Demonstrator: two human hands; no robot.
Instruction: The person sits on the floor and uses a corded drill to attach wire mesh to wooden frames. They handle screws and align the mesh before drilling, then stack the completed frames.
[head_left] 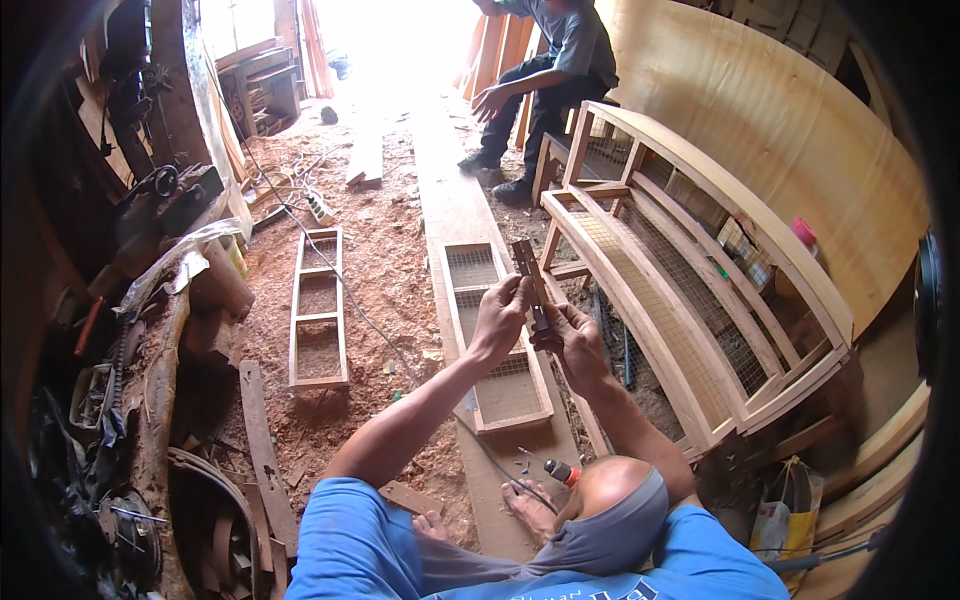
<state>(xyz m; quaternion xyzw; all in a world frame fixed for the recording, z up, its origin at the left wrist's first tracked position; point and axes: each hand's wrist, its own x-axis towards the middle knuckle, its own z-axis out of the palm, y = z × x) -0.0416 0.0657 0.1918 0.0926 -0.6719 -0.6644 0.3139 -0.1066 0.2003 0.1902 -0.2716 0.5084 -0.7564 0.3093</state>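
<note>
In front of me, a long dark brown notched piece [534, 290], which looks like a hinge, is held up between both hands. My left hand [503, 318] pinches its left side near the middle. Its lower end is in the fingers of my right hand [578, 345]. Below them a narrow wooden frame with wire mesh [550, 412] lies on a long plank [425, 170]. A red and black power drill [562, 472] rests by my foot, partly hidden by my knee. A few small dark bits, perhaps screws, lie near its tip.
At right stands a large wooden mesh cage [650, 270], before a curved plywood sheet [760, 130]. A second narrow frame [343, 340] lies left on sawdust, with a cable [345, 285] crossing over it. Another person [570, 60] sits at the back. Scrap and tools crowd the left.
</note>
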